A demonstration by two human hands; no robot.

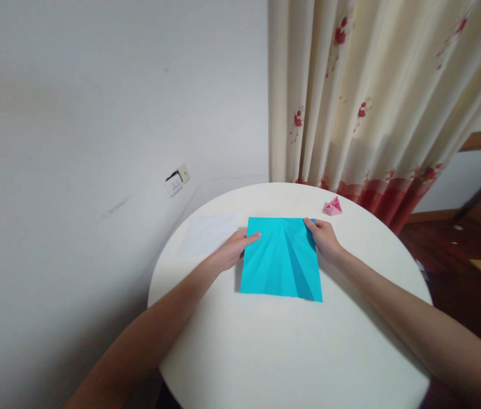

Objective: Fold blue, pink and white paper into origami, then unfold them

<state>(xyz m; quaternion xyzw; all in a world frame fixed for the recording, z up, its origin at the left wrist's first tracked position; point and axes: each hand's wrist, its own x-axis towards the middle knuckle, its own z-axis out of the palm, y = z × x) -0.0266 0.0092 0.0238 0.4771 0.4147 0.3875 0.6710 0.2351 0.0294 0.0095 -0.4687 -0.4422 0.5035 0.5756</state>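
Note:
A square sheet of turquoise paper [272, 264] is held up between my two hands, a little above the white table. Creases fan out across it from near the middle of its far edge. My left hand [237, 247] grips the left edge, thumb on top and fingers underneath, out of sight. At the far right corner my right hand [323, 236] pinches the sheet, its thumb on the upper face. Beyond the right hand, a small folded pink paper piece [333, 207] sits on the table.
The round white table [283, 346] stands close to a pale wall [116, 113]. A white paper sheet [206, 232] lies at its left. Behind hangs a cream floral curtain [351, 102] with a red hem. A power socket [174, 184] is on the wall.

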